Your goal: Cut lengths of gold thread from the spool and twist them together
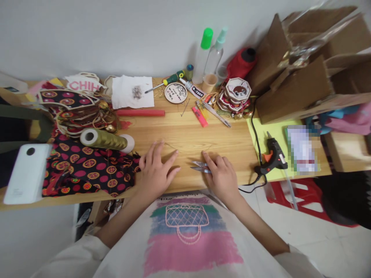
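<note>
My left hand (158, 170) lies flat on the wooden table (188, 135) with its fingers spread, right beside a black fabric with pink and orange circles (89, 170). A thin thread (185, 148) runs across the wood just past its fingertips. My right hand (222, 175) rests over a small pair of silver snips (199, 166), fingers curled on the handle end while the two blades poke out to the left. The index finger stretches forward along the snips.
A gold thread spool (104, 139) lies behind the fabric; a white device (27, 173) sits at the left edge. Farther back are a red stick (140, 112), pink lighter (199, 116), glue tube (193, 89), two bottles (204, 54) and stacked patches (236, 96). A glue gun (274, 154) and cardboard boxes (301, 77) are at right.
</note>
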`<control>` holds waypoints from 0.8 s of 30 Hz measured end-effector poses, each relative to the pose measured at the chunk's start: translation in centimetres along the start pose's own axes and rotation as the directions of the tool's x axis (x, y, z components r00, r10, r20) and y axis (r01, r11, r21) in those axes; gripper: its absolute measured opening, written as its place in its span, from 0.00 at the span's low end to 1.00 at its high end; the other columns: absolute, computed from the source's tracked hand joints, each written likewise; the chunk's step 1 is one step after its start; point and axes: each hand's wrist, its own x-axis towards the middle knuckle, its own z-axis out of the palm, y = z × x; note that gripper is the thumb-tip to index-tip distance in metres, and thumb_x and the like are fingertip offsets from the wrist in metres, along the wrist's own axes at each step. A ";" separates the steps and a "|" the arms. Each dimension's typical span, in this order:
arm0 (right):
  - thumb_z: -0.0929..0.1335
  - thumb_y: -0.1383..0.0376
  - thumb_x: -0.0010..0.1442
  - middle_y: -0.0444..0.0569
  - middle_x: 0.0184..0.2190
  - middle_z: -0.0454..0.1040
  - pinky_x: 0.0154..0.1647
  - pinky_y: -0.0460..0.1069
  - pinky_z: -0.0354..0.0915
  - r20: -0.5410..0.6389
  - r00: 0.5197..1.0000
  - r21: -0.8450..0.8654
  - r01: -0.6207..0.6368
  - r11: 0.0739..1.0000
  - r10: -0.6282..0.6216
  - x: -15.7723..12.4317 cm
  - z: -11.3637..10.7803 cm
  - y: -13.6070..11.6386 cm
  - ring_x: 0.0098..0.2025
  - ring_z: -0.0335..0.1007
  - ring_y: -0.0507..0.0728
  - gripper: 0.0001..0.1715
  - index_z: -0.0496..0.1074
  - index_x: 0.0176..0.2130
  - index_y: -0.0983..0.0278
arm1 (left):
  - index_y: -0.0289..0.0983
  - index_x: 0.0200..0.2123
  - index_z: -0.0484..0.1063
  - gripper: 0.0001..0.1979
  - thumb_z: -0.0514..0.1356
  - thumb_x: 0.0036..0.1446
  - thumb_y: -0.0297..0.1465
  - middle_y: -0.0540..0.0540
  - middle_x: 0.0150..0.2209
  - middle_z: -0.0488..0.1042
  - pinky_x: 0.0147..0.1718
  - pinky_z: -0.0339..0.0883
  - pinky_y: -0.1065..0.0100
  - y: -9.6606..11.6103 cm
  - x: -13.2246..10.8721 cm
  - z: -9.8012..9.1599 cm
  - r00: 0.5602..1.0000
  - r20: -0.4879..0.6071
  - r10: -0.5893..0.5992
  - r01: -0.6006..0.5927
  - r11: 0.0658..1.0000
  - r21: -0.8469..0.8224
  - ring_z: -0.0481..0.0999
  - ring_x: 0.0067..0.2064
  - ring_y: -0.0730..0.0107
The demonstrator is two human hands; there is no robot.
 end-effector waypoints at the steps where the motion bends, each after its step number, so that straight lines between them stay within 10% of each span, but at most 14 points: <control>1: 0.61 0.65 0.61 0.53 0.33 0.67 0.37 0.52 0.57 0.003 1.000 -0.003 -0.007 1.000 0.007 0.1 0.0 0.0 0.37 0.59 0.60 0.27 0.64 0.59 0.63 | 0.48 0.55 0.67 0.21 0.55 0.59 0.40 0.36 0.65 0.52 0.54 0.51 0.44 0.0 0.0 0.0 1.000 -0.001 -0.005 0.005 1.000 -0.005 0.50 0.64 0.43; 24: 0.62 0.65 0.61 0.53 0.33 0.68 0.39 0.52 0.58 -0.006 0.999 -0.021 -0.054 0.998 0.054 1.1 -0.2 -0.4 0.38 0.60 0.60 0.27 0.64 0.59 0.64 | 0.46 0.54 0.70 0.20 0.55 0.59 0.40 0.34 0.63 0.54 0.54 0.51 0.43 0.6 1.0 0.3 0.993 -0.067 -0.102 0.100 0.995 -0.029 0.52 0.64 0.43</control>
